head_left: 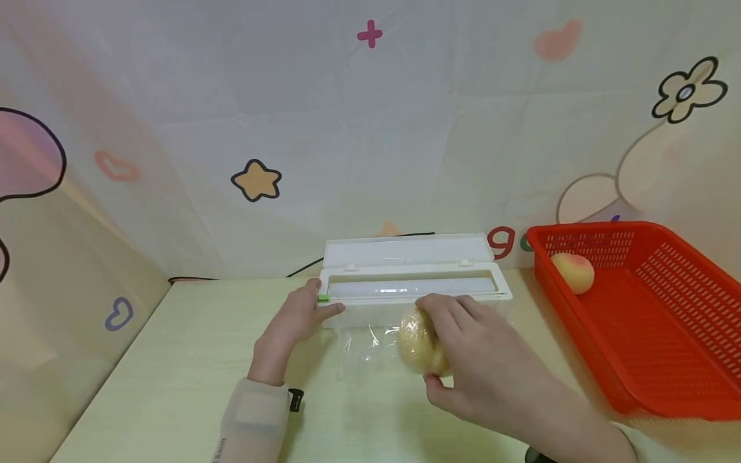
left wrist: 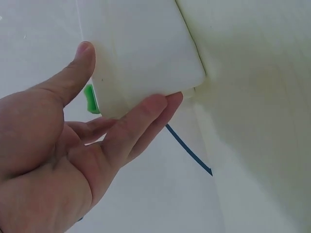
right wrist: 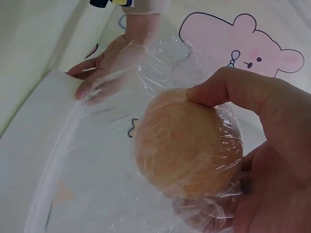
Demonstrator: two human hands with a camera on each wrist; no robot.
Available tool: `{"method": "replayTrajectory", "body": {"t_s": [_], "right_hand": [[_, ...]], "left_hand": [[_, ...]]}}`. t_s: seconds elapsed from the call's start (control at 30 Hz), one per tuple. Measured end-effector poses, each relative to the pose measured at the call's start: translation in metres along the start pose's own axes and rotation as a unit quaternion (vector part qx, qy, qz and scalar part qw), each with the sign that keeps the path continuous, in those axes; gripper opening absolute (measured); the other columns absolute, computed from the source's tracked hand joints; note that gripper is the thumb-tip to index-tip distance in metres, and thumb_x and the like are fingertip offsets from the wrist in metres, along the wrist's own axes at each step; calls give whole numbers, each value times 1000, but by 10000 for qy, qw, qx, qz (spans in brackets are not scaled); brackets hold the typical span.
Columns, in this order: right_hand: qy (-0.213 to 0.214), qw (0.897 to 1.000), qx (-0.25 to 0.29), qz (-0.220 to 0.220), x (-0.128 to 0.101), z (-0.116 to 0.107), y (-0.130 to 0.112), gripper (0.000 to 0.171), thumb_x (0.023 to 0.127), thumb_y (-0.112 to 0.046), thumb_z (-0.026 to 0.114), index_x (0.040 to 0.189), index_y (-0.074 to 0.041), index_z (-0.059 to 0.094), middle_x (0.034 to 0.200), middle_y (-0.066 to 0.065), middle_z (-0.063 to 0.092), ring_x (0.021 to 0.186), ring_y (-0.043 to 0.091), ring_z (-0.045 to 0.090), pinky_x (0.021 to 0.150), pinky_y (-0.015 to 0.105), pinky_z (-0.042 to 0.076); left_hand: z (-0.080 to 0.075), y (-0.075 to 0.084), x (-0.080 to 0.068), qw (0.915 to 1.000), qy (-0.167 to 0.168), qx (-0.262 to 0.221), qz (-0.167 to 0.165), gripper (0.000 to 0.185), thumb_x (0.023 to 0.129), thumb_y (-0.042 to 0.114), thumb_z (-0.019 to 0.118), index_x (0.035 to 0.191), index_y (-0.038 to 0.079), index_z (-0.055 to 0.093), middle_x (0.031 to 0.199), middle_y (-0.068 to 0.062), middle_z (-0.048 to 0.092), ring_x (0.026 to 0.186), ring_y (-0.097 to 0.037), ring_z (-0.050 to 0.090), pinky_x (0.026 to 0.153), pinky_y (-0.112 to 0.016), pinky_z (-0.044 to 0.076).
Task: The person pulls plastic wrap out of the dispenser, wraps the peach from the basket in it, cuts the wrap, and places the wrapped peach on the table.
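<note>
- Now the right hand (head_left: 480, 360) grasps a yellow fruit (head_left: 419, 344) on the table (head_left: 173, 360), just near the white film dispenser (head_left: 411, 283); clear film (right wrist: 146, 82) already covers most of it.
- The left hand (head_left: 295, 321) holds the dispenser's left end, thumb and fingers around the corner, beside the green slider (left wrist: 90, 99).
- The film seems not yet cut from the roll.
- At far right, a red basket (head_left: 666, 360) holds one bare peach (head_left: 573, 272), still unwrapped.
</note>
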State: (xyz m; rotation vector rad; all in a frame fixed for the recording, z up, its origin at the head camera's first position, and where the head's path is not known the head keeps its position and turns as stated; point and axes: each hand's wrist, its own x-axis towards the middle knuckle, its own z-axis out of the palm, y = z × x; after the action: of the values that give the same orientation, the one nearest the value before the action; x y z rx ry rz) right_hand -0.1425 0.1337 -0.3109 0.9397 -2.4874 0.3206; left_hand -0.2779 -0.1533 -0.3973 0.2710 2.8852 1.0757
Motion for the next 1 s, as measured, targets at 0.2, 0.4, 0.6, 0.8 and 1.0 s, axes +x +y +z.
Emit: {"method": "replayTrajectory", "body": {"t_s": [0.2, 0.4, 0.6, 0.8, 1.0], "right_hand": [[-602, 9980, 123, 164, -5, 17, -3, 68, 68, -25, 87, 124, -2, 57, 119, 6, 63, 103, 25, 58, 91, 42, 53], [-1120, 9931, 263, 224, -9, 33, 0, 64, 71, -24, 84, 124, 0, 57, 118, 8, 62, 102, 26, 59, 94, 42, 52], [-1454, 9892, 170, 94, -8, 55, 7, 59, 70, -24, 80, 118, 0, 55, 105, 6, 60, 97, 27, 59, 88, 41, 52], [-1889, 9795, 488, 493, -1, 76, 15, 54, 69, -24, 83, 112, -4, 55, 95, 0, 55, 85, 22, 55, 72, 38, 50], [-2000, 9761, 594, 603, 2, 91, 23, 55, 70, -22, 85, 111, -5, 54, 94, 0, 53, 84, 22, 54, 70, 38, 48]], "left_hand": [[-8, -11, 0, 9991, -287, -246, 213, 51, 99, 16, 69, 138, -7, 46, 108, -16, 65, 91, -24, 61, 78, -39, 52], [-12, -11, -2, 9983, -434, -200, 335, 58, 95, 2, 53, 150, -9, 37, 114, -19, 65, 93, -26, 59, 72, -35, 50], [-15, -7, -6, 9974, -633, -358, 5, 64, 103, 17, 39, 159, -7, 21, 153, -27, 42, 128, -37, 50, 107, -53, 40], [-15, -7, -7, 9977, -641, -241, -20, 70, 110, 36, 45, 157, -10, 22, 152, -32, 41, 139, -43, 44, 113, -56, 34], [-14, -7, -5, 9983, -495, -262, -188, 76, 105, 44, 55, 156, -7, 29, 128, -25, 61, 116, -34, 59, 102, -53, 45]]}}
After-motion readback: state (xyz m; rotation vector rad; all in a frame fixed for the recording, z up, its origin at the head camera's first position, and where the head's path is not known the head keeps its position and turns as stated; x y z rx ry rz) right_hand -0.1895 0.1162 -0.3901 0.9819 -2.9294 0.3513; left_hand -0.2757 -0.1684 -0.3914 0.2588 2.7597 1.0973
